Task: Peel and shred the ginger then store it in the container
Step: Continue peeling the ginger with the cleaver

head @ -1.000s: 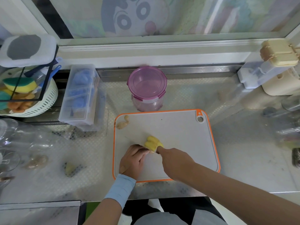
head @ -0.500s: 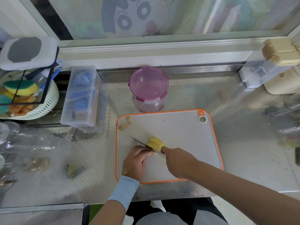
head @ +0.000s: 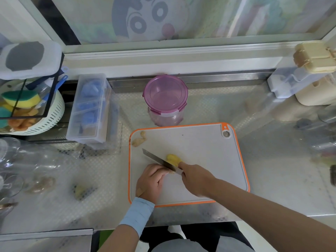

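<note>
The right hand [head: 197,177] has its grip closed round the knife [head: 158,160]. The left hand [head: 151,180], fingers curled, seems to pin the peeled ginger [head: 172,159] on the cutting board [head: 200,151]. Shredding looks barely begun. An unpeeled knob [head: 138,140] waits, and the container [head: 165,95] behind is lidded.

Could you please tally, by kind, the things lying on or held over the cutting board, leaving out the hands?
knife: 1
peeled yellow ginger piece: 1
clump of tan ginger bits: 1
Total: 3
</note>
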`<state>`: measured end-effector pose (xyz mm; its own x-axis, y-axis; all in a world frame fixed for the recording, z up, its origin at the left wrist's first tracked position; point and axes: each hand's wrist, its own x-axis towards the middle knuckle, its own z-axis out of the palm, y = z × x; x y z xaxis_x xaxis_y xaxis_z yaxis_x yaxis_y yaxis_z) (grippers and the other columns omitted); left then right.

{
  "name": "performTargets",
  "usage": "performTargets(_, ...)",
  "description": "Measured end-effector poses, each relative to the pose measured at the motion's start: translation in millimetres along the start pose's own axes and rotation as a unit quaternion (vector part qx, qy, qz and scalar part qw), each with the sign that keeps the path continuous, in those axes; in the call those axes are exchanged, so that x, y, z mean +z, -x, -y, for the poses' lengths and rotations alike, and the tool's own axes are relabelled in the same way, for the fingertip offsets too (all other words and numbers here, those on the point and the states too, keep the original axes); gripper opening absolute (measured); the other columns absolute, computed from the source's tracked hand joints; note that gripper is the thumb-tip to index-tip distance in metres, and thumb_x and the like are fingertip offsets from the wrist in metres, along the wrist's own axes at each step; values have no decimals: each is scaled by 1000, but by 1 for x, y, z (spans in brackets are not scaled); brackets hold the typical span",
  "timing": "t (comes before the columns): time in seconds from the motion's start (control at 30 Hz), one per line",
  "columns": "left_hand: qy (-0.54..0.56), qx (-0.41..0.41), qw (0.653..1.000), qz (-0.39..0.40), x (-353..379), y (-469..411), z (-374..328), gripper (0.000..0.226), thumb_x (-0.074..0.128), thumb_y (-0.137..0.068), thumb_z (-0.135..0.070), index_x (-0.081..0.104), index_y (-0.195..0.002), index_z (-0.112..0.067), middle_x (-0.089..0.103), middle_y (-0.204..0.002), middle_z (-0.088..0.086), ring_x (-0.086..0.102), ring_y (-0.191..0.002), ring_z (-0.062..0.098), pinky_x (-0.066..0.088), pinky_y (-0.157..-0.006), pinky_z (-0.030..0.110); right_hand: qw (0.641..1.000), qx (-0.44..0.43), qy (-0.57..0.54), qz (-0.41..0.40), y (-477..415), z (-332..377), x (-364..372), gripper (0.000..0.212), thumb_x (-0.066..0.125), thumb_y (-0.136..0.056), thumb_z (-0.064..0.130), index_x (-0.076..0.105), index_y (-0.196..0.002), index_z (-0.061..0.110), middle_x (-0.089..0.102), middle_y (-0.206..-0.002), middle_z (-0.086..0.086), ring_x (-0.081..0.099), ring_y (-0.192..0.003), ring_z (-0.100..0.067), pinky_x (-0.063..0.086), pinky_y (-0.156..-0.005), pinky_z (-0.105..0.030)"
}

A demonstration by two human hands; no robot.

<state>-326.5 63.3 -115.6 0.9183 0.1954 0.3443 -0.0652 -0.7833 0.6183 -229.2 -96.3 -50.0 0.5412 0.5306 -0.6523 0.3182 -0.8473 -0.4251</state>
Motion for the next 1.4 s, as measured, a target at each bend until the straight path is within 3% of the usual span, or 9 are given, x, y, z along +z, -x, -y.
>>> performTargets(0.17,-7,-2,1000,13,2,3,3,14,62,-88,-14,76,-89,-17,67,-97,-5,60,-93,15,49,-76,21,1000,-5,-25,-2,-1,-7,-2,24,30,-103,24,35,-125,33,59,-82,-6,57,-67,-25,48,-60,-43)
performTargets(0.37,6,6,1000,20,0,2,2,12,67,-86,-9,76,-91,-16,66,-99,-6,60,-95,15,49,-78,21,999,-16,-30,1,1,-6,-3,41,27,-105,23,35,-140,43,58,-78,-2,52,-62,-19,43,-57,-36)
performTargets(0.5,-9,11,1000,27,0,2,3,12,63,-88,-13,75,-90,-14,66,-96,-4,59,-94,17,50,-75,24,999,-5,-48,25,2,1,-17,33,30,-102,19,55,-117,33,56,-78,3,52,-66,-17,40,-57,-30)
performTargets(0.6,-19,27,999,32,1,-1,6,16,61,-88,-17,76,-89,-13,66,-94,-2,56,-93,17,49,-73,24,997,-13,-70,32,8,5,-27,25,32,-101,19,54,-101,32,56,-77,2,50,-66,-17,38,-58,-30)
performTargets(0.7,-24,33,999,22,3,2,10,16,62,-88,-18,77,-89,-12,67,-93,0,58,-90,17,51,-70,25,999,-27,-38,3,15,6,-30,32,31,-102,21,54,-120,34,57,-79,2,52,-65,-17,41,-57,-30)
performTargets(0.83,-26,34,999,-16,8,4,12,15,62,-87,-15,76,-86,-12,67,-91,0,59,-88,18,48,-72,24,996,-35,62,-44,32,12,-20,49,33,-100,18,37,-140,46,54,-84,-1,55,-74,-25,39,-62,-33)
performTargets(1.0,-45,40,998,-27,10,5,13,18,57,-90,-16,74,-85,-12,68,-90,5,58,-91,22,49,-71,27,994,-19,77,-71,54,18,-1,63,41,-93,8,28,-145,42,49,-80,1,48,-72,-27,35,-62,-33)
performTargets(1.17,-47,42,996,-57,7,2,4,41,43,-102,-25,73,-83,-6,69,-85,10,56,-89,23,46,-76,24,995,-7,71,-66,60,17,2,67,41,-88,3,28,-143,37,50,-80,0,48,-71,-27,35,-62,-33)
performTargets(1.4,-60,40,996,-58,7,3,3,41,44,-102,-24,74,-82,-4,69,-86,11,56,-89,23,44,-80,22,993,-9,90,-69,63,20,0,70,43,-85,0,27,-144,35,42,-71,3,49,-70,-26,34,-58,-32)
